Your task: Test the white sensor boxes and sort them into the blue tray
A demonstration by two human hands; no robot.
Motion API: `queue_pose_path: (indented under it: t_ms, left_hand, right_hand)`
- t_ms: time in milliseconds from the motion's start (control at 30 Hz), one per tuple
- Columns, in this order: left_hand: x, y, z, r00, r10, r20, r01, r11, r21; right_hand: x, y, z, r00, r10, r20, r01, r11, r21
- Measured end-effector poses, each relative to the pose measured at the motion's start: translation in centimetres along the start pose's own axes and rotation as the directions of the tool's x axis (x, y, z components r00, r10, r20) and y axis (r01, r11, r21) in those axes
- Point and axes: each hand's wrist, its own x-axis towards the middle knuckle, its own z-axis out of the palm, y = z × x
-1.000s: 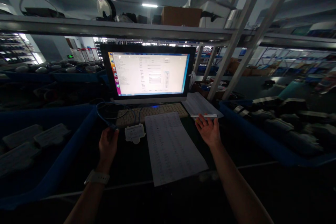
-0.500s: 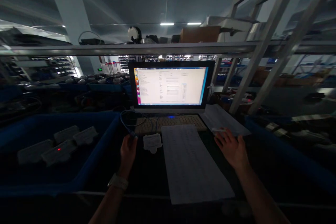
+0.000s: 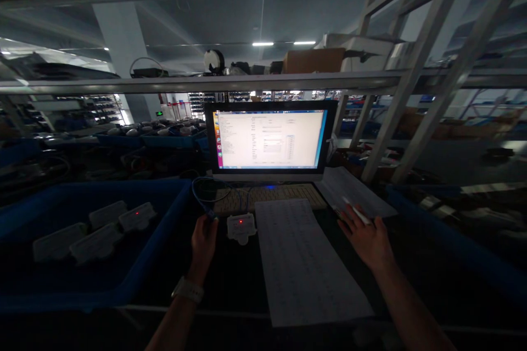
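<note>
Taking up the left, a blue bin (image 3: 152,255) sits near a lit monitor (image 3: 269,140). A printed sheet (image 3: 308,269) overlaps a pale keyboard (image 3: 290,193). Between the left hand (image 3: 203,241) and right hand (image 3: 373,244), beside the sheet, lies a white case (image 3: 241,228) showing a red dot (image 3: 241,221). Left fingertips pinch a blue cable (image 3: 205,208) near its end; the right fingers, partly spread, loosely hold a white pen (image 3: 362,216).

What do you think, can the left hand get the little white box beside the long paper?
Probably yes: the left hand is near the white box with nothing seen between them, though it holds a blue cable.
</note>
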Motion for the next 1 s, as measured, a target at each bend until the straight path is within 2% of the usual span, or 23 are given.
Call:
queue_pose_path:
  t_ms: [100,233,500,667,867,1000]
  left_hand:
    - [0.03,0.20,0.01,1.000,0.012,0.004,-0.012,1.000,-0.004]
    - [0.02,0.26,0.03,1.000,0.021,-0.006,-0.021,1.000,0.013]
    - [0.15,0.10,-0.03,1.000,0.020,-0.021,-0.020,0.999,0.038]
    - [0.11,0.19,-0.17,1.000,0.021,-0.013,-0.020,0.999,0.041]
    - [0.14,0.36,-0.14,0.999,0.045,-0.013,-0.044,0.994,0.099]
    - [0.18,0.53,-0.21,0.998,0.053,-0.018,-0.050,0.992,0.118]
  right_hand:
    - [-0.02,-0.01,-0.03,1.000,-0.004,-0.030,0.004,1.000,-0.003]
    - [0.18,0.16,-0.20,1.000,-0.004,0.021,0.004,1.000,-0.004]
    - [0.21,0.14,-0.35,0.999,-0.003,0.041,0.003,1.000,0.007]
    - [0.25,0.17,-0.24,1.000,0.001,-0.020,-0.002,1.000,-0.025]
    - [0.00,-0.03,-0.21,0.995,0.016,0.095,-0.017,1.000,0.010]
    - [-0.07,-0.03,-0.04,0.999,0.028,0.039,-0.027,0.999,-0.024]
